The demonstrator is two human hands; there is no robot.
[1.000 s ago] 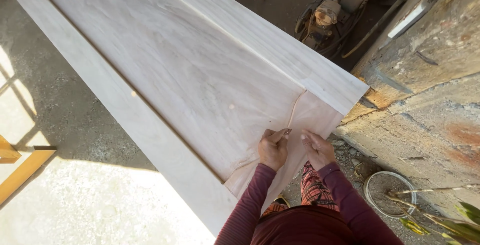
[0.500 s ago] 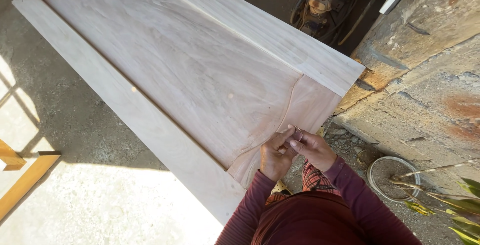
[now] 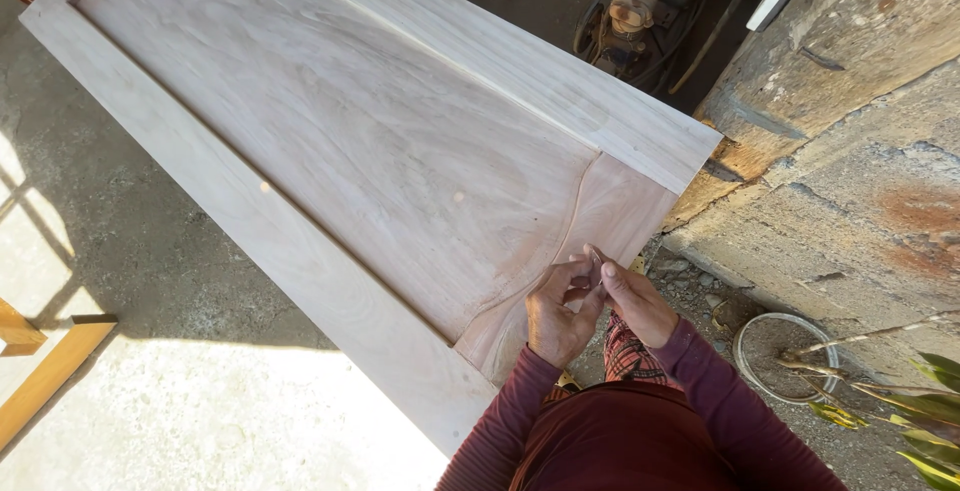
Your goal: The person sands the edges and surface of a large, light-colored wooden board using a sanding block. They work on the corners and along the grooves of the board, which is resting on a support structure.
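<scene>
Your two hands meet at the near end of a pale wooden door panel (image 3: pixel 380 161), left hand (image 3: pixel 556 313) and right hand (image 3: pixel 632 301) pinched together on a small scrap, too small to identify. The panel's long axis runs away from you toward upper left; its smooth, grained field sits inside raised rails, beside rough concrete blocks (image 3: pixel 860 171).

Room to the right is closed off by the stone wall (image 3: pixel 850 181). The far end is blocked by a machine (image 3: pixel 635 16). The door panel (image 3: pixel 350 151) surface is left unobstructed; open floor (image 3: pixel 150 381) lies leftward.
</scene>
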